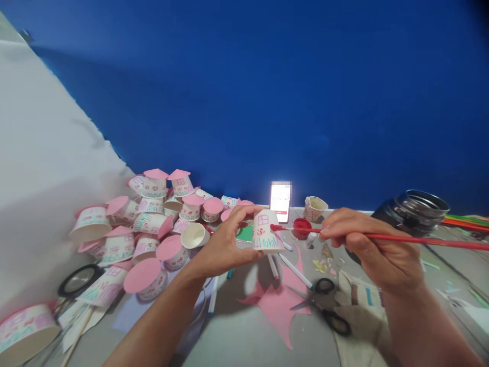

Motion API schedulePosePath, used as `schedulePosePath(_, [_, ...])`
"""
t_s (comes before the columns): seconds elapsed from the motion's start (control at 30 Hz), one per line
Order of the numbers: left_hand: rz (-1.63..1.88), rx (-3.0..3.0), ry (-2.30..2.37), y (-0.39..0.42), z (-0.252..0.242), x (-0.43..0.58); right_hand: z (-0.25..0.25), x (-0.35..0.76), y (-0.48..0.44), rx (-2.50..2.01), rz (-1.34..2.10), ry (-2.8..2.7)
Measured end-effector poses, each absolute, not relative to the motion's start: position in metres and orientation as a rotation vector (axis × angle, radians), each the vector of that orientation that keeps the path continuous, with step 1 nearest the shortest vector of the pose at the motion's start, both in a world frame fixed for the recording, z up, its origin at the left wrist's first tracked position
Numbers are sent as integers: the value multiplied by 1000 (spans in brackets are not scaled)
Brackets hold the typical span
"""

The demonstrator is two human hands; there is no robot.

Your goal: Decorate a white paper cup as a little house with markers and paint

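Note:
My left hand [225, 242] grips a white paper cup [263, 242] upside down, its fingers behind and its thumb at the rim. The cup's side bears a purple window, red spots and green grass strokes. In my right hand [376, 247] is a red-handled paintbrush [431, 240], pinched between thumb and fingers. Its red-loaded bristles are at the cup's right side, touching or very close to it. Just behind the brush stands a small pot of red paint [301, 229].
Many decorated cups with pink paper roofs [143, 275] pile up on the left. A lit phone [280, 201] leans at the back beside a small paper cup [316, 208]. Scissors [324, 306], pink paper scraps [277, 311] and markers [296, 270] lie in front. A dark jar [408, 211] stands right.

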State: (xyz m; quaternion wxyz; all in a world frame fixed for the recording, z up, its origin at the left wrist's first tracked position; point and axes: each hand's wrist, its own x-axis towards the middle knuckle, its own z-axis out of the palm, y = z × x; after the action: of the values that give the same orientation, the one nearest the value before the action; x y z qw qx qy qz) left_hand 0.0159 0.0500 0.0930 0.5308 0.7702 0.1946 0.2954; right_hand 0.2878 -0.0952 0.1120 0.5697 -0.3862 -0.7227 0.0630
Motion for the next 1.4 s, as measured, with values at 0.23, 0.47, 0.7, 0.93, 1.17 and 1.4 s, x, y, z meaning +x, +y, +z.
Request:
schedulePosePath(0.23, [681,1852,458,49,94,15,112,287,-94,-864,163,-1743])
schedulePosePath(0.47, [680,1829,472,50,91,15,114,286,-94,-852,163,-1765])
schedulePosePath(0.7, [686,1872,448,50,91,17,116,283,-92,-841,164,-1718])
schedulePosePath(0.93, [677,1864,458,51,89,16,118,284,-92,-863,133,-1723])
schedulePosePath(1.17, [668,1792,413,50,91,17,117,287,-94,-851,149,-1729])
schedulePosePath(1.4, [653,1729,342,52,89,18,115,286,-94,-824,135,-1665])
